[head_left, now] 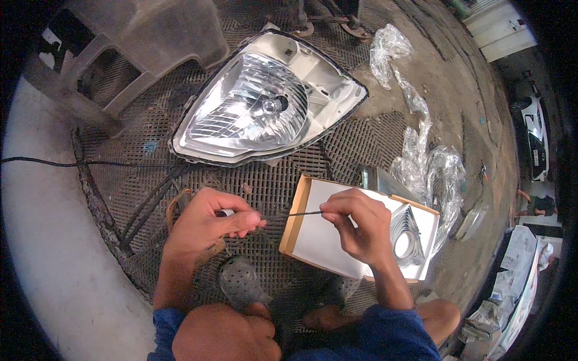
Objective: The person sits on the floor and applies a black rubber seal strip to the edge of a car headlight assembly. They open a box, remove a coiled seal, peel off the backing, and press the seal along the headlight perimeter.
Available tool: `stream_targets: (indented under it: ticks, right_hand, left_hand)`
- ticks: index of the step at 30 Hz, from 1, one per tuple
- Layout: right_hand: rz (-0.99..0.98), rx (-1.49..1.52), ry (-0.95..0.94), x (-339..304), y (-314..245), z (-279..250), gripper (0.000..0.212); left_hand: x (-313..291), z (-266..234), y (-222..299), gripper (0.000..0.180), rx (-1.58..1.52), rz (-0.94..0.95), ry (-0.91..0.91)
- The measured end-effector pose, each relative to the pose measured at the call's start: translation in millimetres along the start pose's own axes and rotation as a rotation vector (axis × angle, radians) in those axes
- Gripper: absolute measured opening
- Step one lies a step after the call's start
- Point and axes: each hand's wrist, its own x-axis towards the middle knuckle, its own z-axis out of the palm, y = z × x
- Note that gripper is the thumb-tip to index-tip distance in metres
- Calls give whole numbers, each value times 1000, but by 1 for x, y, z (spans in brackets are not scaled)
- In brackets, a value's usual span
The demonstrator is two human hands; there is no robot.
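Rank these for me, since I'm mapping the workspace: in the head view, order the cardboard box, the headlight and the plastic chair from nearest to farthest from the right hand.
1. Cardboard box: directly under the right hand.
2. Headlight: ahead and slightly left, on the metal grating.
3. Plastic chair: far upper left, beyond the headlight.

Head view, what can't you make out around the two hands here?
- Thin dark strip between left hand and right hand: too thin to identify; fingers cover both ends.
- White object in the left hand: mostly hidden by fingers.
- Cardboard box: right hand covers its middle.
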Motion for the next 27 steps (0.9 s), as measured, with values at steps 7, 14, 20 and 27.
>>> stream_targets:
  ticks: [7, 14, 20, 27]
  right_hand:
    - [2, 1, -28, -6, -6, -1, 17]
    - [130, 469, -30, -9, 19, 2, 6]
    - [202, 665, -14, -3, 29, 23, 34]
    - [508, 890, -267, 28, -11, 68, 34]
  left_hand:
    - [-5, 2, 9, 26, -59, -39, -39]
    - [-15, 12, 18, 26, -135, 64, 169]
    - [-7, 10, 10, 21, 190, 439, 214]
    - [-11, 12, 17, 21, 351, 309, 314]
